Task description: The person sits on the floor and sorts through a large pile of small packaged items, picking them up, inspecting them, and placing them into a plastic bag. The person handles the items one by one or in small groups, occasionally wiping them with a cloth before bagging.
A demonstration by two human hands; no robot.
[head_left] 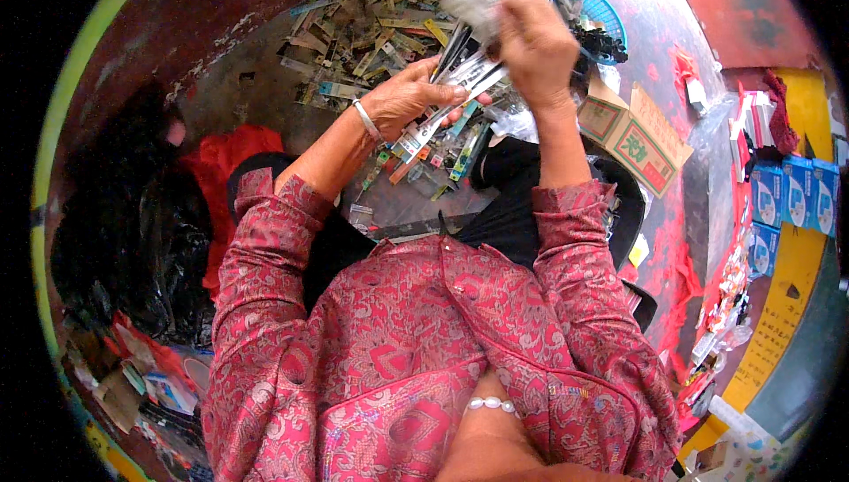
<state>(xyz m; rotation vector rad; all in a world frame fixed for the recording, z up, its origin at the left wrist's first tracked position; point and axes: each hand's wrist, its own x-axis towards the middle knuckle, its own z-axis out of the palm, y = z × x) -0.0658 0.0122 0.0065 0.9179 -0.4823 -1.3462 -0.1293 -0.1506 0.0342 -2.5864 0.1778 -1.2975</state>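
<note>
My left hand (402, 100) is closed around a fanned bunch of slim, long packets (473, 77) with dark and silvery strips, some in clear wrap. Close beside it, my right hand (535, 47) is raised at the bunch's upper end with its fingers curled. From those fingers a crumpled, clear plastic piece (470, 6) sticks out to the left, blurred by motion. Beneath both hands spreads a heap of similar narrow, coloured packets (363, 35). Whether the right fingers also touch the bunch is hard to see.
A blue plastic basket (597, 4) with black items stands beyond my right hand. Nearer sits an opened cardboard box (641, 141). Black plastic bags (133, 225) and red cloth (225, 168) lie at the left. Several blue boxes (787, 190) are at the far right.
</note>
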